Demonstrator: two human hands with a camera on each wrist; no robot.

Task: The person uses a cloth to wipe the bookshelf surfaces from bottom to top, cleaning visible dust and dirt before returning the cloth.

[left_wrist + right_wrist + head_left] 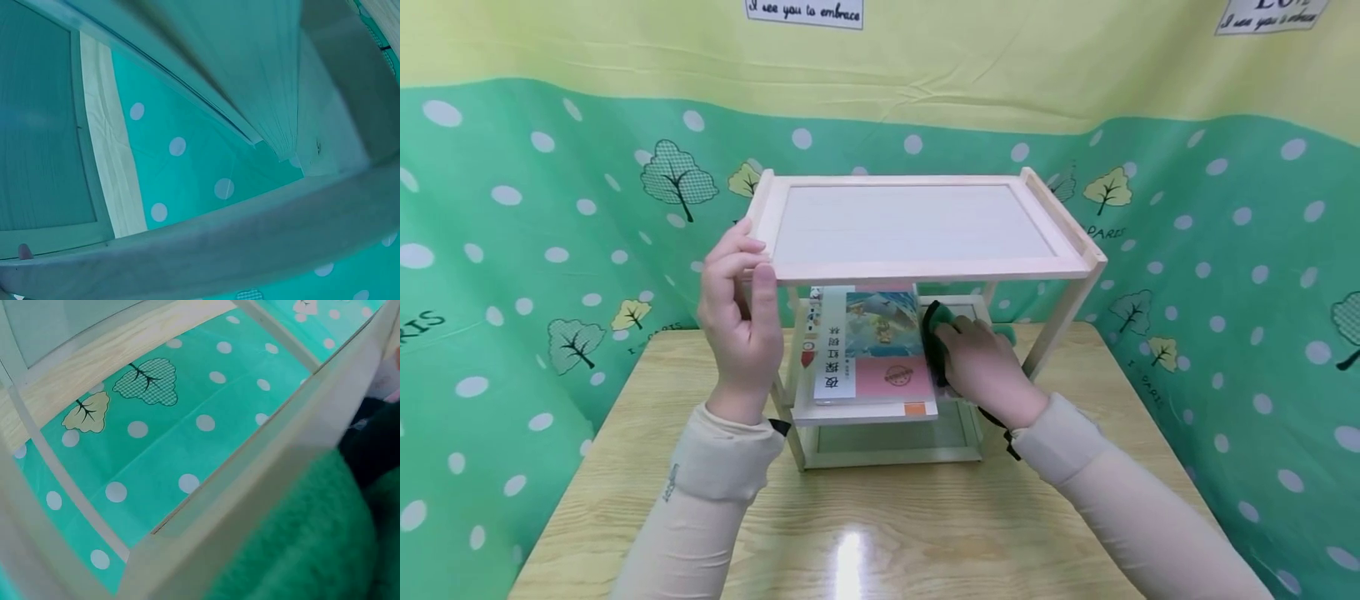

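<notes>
A small pale wooden shelf rack [910, 270] stands on the table. My left hand [745, 317] grips the left front corner of its top board, and a fingertip [25, 251] shows over the rail in the left wrist view. On the middle shelf my right hand [988, 358] holds a fuzzy green cloth [312, 531] with a black part, mostly hidden under the fingers in the head view. Left of that hand lies a stack of books [883, 333], the top one pink and blue with a white strip, its front edge jutting past the shelf.
The rack's bottom shelf [895, 457] sits low beneath the books. Its right front post [1060, 321] stands close to my right wrist. Wood-grain table [880, 533] spreads around it, and a green and yellow patterned curtain [587, 242] hangs behind and at both sides.
</notes>
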